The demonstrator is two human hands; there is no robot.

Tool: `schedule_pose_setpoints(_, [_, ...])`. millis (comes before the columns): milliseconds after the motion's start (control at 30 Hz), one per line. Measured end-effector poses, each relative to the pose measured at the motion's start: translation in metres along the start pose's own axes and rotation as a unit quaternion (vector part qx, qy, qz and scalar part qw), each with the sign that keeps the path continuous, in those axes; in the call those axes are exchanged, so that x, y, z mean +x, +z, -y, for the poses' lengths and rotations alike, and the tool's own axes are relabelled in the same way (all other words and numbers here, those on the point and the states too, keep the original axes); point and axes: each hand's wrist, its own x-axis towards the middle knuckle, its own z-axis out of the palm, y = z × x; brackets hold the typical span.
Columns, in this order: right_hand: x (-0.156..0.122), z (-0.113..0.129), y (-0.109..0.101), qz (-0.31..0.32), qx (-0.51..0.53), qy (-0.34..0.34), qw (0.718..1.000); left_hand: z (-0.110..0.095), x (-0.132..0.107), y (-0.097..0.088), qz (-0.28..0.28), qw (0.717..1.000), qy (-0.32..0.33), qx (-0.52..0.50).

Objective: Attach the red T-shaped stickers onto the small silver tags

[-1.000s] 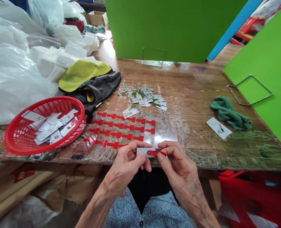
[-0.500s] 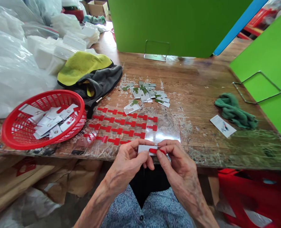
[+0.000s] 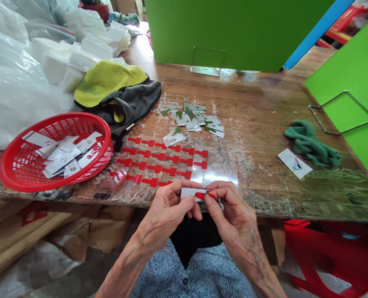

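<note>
My left hand [image 3: 168, 209] and my right hand [image 3: 230, 211] meet at the table's near edge, both pinched on one small white card [image 3: 190, 193]. A red sticker [image 3: 202, 195] lies on the card's right end under my right thumb. Just beyond my hands a clear sheet [image 3: 218, 174] carries rows of red T-shaped stickers [image 3: 163, 159]. Farther back lies a loose pile of white cards with green stickers [image 3: 192, 120].
A red basket [image 3: 6, 174] with several white cards stands at the left. A yellow and grey cloth [image 3: 115, 89] and white plastic bags [image 3: 13, 91] lie behind it. At the right are a green rag [image 3: 310, 142], a paper slip [image 3: 294, 163] and green partitions [image 3: 348, 82].
My hands have stayed together on the card, with my right thumb still pressing the red sticker. The camera has tipped slightly, shifting the table's contents upward in view.
</note>
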Motion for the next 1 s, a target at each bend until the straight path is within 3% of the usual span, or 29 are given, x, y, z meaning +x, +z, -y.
schedule_pose_setpoints(733, [-0.001,-0.001,0.003,-0.001,-0.003,-0.001,1.0,0.002,0.0,-0.003,-0.003,1.0,0.009,0.002])
schedule_pose_setpoints(867, [-0.005,0.004,0.008,-0.039,-0.085,-0.043,0.995,0.007,0.002,0.001,-0.037,0.999,0.022,0.02])
schedule_pose_setpoints(1000, [-0.01,0.013,0.013,-0.092,-0.176,-0.102,0.975,0.017,0.0,0.006,-0.09,0.991,0.08,0.055])
